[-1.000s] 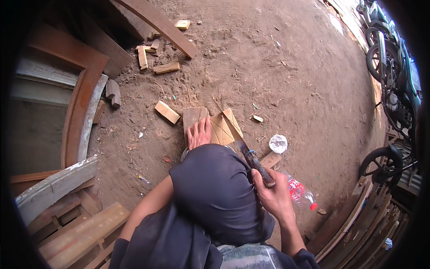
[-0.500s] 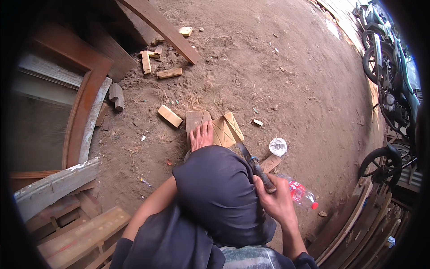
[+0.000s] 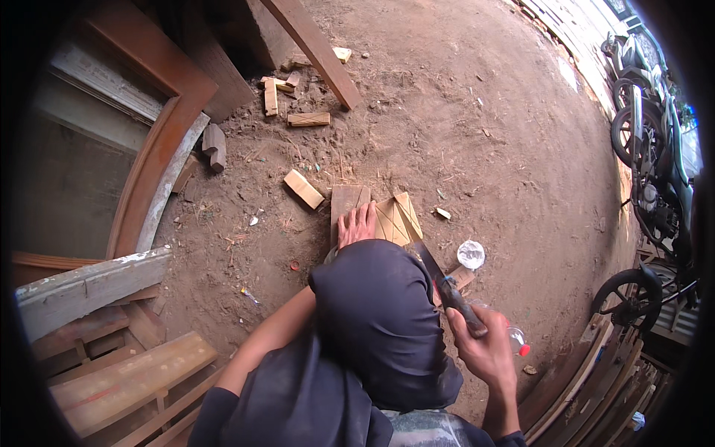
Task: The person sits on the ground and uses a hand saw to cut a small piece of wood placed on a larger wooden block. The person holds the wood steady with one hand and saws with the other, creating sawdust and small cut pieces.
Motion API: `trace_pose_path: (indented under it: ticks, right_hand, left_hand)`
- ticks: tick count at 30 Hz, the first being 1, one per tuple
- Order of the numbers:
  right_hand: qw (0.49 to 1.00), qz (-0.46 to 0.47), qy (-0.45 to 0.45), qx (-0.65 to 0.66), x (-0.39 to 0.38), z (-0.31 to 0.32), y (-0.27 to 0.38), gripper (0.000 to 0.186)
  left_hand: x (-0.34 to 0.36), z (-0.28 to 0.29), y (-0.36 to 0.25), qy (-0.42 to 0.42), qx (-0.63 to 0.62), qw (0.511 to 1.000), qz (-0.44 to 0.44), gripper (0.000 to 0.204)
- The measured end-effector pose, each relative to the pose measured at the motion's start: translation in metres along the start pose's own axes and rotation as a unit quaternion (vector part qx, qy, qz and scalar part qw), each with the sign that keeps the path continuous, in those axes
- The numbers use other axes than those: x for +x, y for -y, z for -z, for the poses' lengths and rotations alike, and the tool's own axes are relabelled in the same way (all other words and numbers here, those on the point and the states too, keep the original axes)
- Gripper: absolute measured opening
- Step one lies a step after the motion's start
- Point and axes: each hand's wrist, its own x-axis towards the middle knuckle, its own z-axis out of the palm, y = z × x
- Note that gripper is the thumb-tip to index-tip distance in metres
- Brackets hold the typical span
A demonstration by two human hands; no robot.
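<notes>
My left hand presses on a brown wooden board beside a pale wood piece marked with crossed lines, its fingers slightly spread along the top. My right hand is shut on the dark handle of a hand saw, whose thin blade runs up diagonally across the pale piece. My knee in dark cloth hides the lower part of both pieces. A white plastic cup and a small plank lie right of the saw; a clear bottle with a red cap is partly behind my right hand.
Loose offcuts lie on the dirt ground. A wooden door frame and slatted pieces stand at the left, a leaning beam above. Motorbikes and stacked boards line the right side.
The whole view has shifted slightly, with the ground and wood appearing further right. The saw and my right hand sit slightly lower; the bottle is more hidden. My left hand stays on the board.
</notes>
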Motion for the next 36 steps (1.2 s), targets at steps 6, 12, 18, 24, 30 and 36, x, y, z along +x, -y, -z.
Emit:
trace_pose_path:
  ticks: [6,12,18,24,30,36]
  right_hand:
    - [0.999,-0.022,-0.030,0.030,-0.014,0.012,-0.023,0.033]
    - [1.000,0.002,-0.019,0.015,0.009,-0.016,-0.034,0.038]
    - [1.000,-0.005,-0.021,-0.007,-0.022,0.028,-0.022,0.034]
    - [0.997,0.064,-0.036,0.010,0.014,-0.018,-0.037,0.040]
    - [0.999,0.026,0.011,0.014,-0.020,0.030,-0.021,0.032]
    - [0.996,0.082,-0.012,0.038,0.015,-0.011,-0.032,0.037]
  left_hand:
    - [0.003,0.002,-0.007,-0.013,-0.012,1.000,-0.014,0.071]
    - [0.002,-0.007,0.001,-0.005,0.039,0.999,-0.004,0.071]
    - [0.007,-0.017,-0.007,-0.022,0.061,0.998,-0.004,0.067]
    - [0.001,-0.018,0.009,-0.053,0.040,0.998,-0.023,0.059]
    - [0.004,0.007,0.000,-0.021,0.041,0.998,-0.034,0.058]
    - [0.005,-0.004,0.017,0.026,0.029,0.999,-0.013,0.083]
